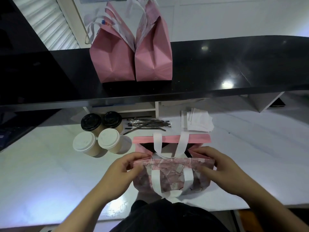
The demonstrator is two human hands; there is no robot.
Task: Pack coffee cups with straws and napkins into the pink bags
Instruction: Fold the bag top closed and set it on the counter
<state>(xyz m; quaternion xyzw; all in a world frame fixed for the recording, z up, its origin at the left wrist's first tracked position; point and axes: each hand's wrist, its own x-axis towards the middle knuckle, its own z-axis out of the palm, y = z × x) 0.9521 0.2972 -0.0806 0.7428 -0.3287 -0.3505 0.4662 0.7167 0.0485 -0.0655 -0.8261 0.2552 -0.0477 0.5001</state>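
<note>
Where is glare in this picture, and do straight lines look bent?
Head view: two bright lamp reflections sit on the glossy black counter, right of the two standing pink bags; the counter's edge curves from wide-angle distortion; the white table shows soft sheen at lower left.

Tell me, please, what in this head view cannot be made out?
- Inside of the open pink bag: dark, partly covered by left hand and right hand.
- Contents of the two upright bags on the black counter: tops closed.
- Straws: too small to count.
- Napkins: overlapping, count unclear.
</note>
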